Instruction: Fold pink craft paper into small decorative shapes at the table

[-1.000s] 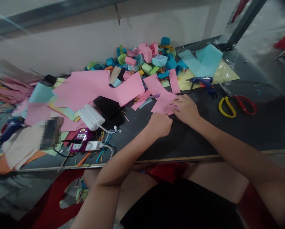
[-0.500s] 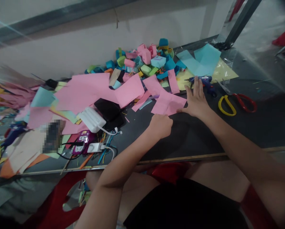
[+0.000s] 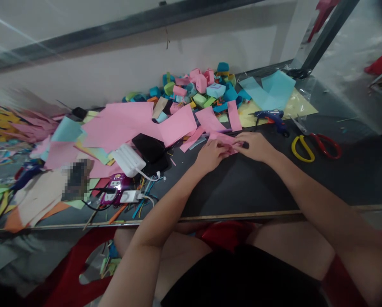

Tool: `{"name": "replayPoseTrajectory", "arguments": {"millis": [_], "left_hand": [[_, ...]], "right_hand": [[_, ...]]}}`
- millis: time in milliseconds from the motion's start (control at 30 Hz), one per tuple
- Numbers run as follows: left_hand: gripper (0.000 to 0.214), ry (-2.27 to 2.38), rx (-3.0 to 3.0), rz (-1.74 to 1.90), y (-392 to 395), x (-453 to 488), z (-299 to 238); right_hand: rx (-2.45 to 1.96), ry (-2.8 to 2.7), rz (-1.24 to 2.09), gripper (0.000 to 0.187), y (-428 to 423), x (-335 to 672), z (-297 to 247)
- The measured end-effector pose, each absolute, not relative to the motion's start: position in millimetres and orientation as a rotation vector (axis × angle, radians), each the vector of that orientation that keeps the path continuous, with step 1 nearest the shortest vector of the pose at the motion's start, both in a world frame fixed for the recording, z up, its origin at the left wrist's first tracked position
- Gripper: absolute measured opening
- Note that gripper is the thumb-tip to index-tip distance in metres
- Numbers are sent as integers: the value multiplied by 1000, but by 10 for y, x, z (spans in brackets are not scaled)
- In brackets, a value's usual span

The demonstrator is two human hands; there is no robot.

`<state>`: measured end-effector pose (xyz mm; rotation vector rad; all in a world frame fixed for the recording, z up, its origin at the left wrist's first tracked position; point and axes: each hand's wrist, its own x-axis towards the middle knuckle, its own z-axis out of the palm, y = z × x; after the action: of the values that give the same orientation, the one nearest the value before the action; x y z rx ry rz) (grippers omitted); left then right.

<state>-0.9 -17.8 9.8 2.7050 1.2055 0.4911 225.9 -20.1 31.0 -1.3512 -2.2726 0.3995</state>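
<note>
A creased piece of pink paper [image 3: 222, 137] lies on the dark tabletop, partly covered by my fingers. My left hand [image 3: 211, 154] grips its near left side with curled fingers. At its right side my right hand [image 3: 254, 146] is closed on the paper, fingers bent inward. A small dark thing shows by the right fingertips; I cannot make out what it is. More pink paper pieces [image 3: 210, 118] lie just beyond. A blue glue gun [image 3: 274, 118] rests right of my right hand, beside scissors [image 3: 302, 148] with one yellow and one red handle.
Folded paper boxes [image 3: 200, 85] are heaped against the wall. Pink sheets [image 3: 120, 123], a white power bank [image 3: 128, 160], a black pouch-like thing [image 3: 149, 147] and a purple power strip [image 3: 116, 187] with cables crowd the left. Blue sheets [image 3: 270, 91] lie at the back right. The table edge [image 3: 242, 216] runs in front of me.
My right hand has gone from spread fingers to closed on the pink paper. My left hand has uncurled from a fist and now grips the paper too. The view has shifted slightly.
</note>
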Motion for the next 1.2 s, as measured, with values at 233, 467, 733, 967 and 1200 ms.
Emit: {"name": "replayPoseTrajectory", "arguments": {"millis": [233,467,733,967,1200], "left_hand": [[54,731,2628,453,135,-299,29],[21,870,2615,614,206,-335,26],[27,966,2601,589,78,-297,101],[40,1049,2578,515,33,-262,131],[34,1029,2567,517,11,-233,157]], "right_hand": [[-1212,-2328,390,55,-119,2429,309],[-1102,-2590,94,26,-235,2348,448],[-989,-2647,580,23,-110,2420,415],[-1413,-2229,691,13,-165,2237,309],[-1559,-2046,639,6,-223,2116,301]]}}
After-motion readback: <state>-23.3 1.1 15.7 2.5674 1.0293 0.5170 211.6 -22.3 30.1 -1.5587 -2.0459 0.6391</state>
